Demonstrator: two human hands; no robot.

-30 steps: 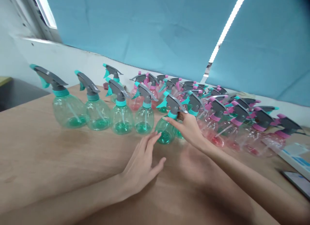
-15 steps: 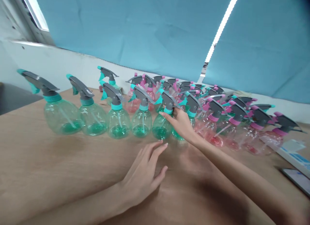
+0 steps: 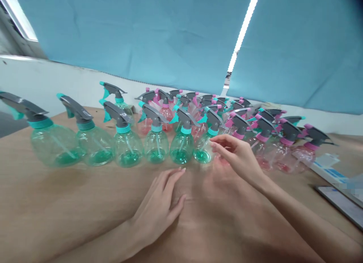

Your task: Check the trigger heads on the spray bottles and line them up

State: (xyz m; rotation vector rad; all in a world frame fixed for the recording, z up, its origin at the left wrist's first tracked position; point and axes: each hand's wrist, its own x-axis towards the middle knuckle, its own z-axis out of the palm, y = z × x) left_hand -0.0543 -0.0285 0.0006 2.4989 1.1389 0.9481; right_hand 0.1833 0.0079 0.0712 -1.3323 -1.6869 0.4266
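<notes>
Teal spray bottles [image 3: 181, 147], front row: six

"What carries it all?"

"A brown wooden table [image 3: 56, 202], and its grain shows from seven round to five o'clock."

"And on it?"

"Six clear green spray bottles [image 3: 127, 147] with teal collars and grey triggers stand upright, side by side. The row runs from nine o'clock toward twelve. Behind it, and on to two o'clock, the pink spray bottles [image 3: 283, 153] crowd close together with a few teal ones among them."

"Anything lying flat?"

"At three o'clock a white and blue flat pack [image 3: 329, 168] lies near the pink ones, with a dark-rimmed screen [image 3: 340, 204] just beside it. The person's left hand [image 3: 161, 210] rests palm down at six o'clock."
</notes>
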